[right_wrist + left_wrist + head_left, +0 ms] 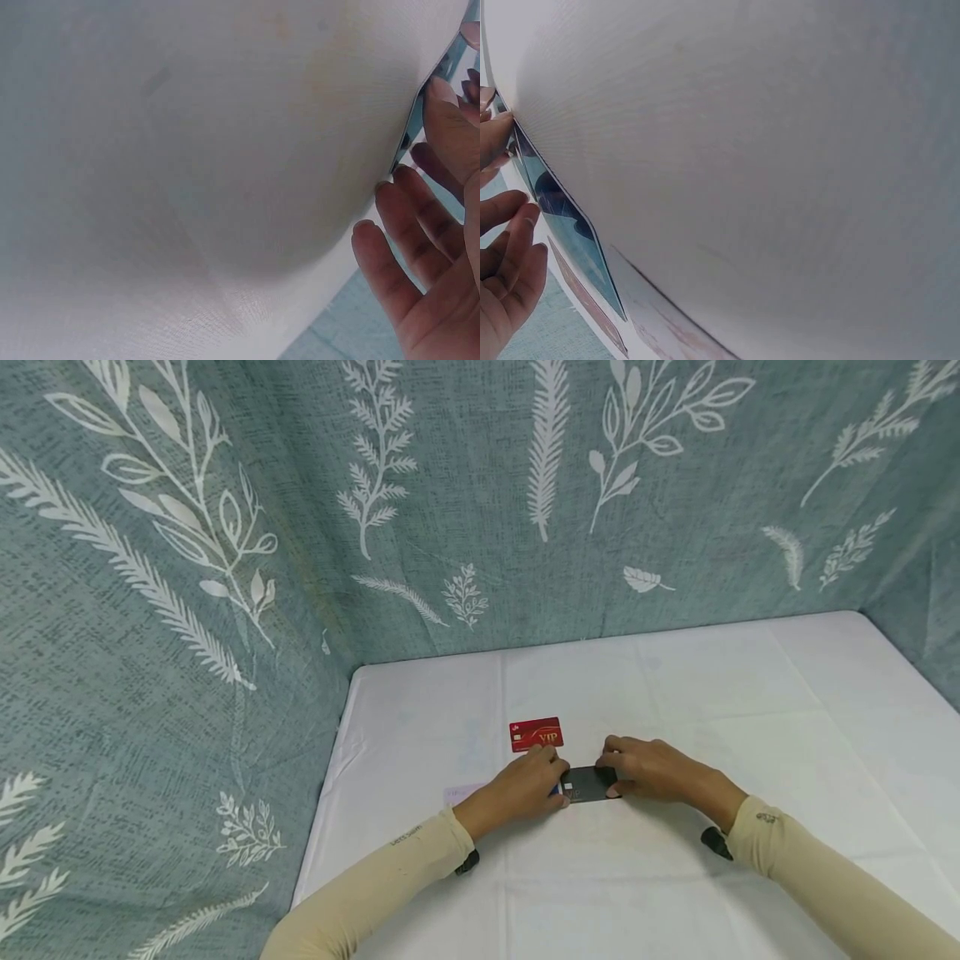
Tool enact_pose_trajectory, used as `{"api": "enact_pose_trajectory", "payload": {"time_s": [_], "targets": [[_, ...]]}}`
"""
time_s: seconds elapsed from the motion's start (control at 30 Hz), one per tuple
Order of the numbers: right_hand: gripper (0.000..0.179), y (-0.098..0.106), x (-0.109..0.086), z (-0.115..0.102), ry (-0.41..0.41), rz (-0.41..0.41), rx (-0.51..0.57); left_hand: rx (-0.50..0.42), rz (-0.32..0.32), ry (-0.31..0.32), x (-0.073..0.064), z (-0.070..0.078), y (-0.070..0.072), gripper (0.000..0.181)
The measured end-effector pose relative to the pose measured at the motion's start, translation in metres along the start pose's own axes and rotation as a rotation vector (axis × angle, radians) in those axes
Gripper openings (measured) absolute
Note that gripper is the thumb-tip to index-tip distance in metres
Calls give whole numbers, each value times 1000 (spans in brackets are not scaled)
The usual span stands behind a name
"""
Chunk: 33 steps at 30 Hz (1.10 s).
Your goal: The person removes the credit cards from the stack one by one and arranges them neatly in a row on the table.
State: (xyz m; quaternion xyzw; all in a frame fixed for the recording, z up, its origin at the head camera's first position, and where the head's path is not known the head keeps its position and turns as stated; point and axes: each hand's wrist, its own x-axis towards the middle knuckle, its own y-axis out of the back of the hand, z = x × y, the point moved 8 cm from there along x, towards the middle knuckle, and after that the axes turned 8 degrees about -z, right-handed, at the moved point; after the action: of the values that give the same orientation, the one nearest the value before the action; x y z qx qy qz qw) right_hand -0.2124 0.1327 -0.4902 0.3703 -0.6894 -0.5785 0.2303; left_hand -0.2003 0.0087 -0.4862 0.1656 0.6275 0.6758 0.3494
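Observation:
A black card [587,783] with a chip lies flat on the white cloth between both hands. My left hand [525,783] pinches its left end, thumb at the near corner and a fingertip at the far one. At the opposite end, my right hand [651,768] grips it between thumb and fingers. A blue card [581,247] lies under the left palm, mostly hidden in the head view. Just beyond the left fingers is a red VIP card [536,733]. A lilac card [459,794] shows partly from behind the left wrist.
White cloth [600,893] with fold creases covers the table. A grey-green curtain [480,510] with white leaf prints stands along its back and left sides. Small black devices [716,842] sit under both wrists.

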Motion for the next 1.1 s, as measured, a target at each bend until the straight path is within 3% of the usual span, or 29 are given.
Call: {"api": "enact_pose_trajectory", "payload": {"time_s": [1.1], "targets": [[35,0,3,-2,-6,-22,17,1,-17,-1,1,0,-1,47]]}}
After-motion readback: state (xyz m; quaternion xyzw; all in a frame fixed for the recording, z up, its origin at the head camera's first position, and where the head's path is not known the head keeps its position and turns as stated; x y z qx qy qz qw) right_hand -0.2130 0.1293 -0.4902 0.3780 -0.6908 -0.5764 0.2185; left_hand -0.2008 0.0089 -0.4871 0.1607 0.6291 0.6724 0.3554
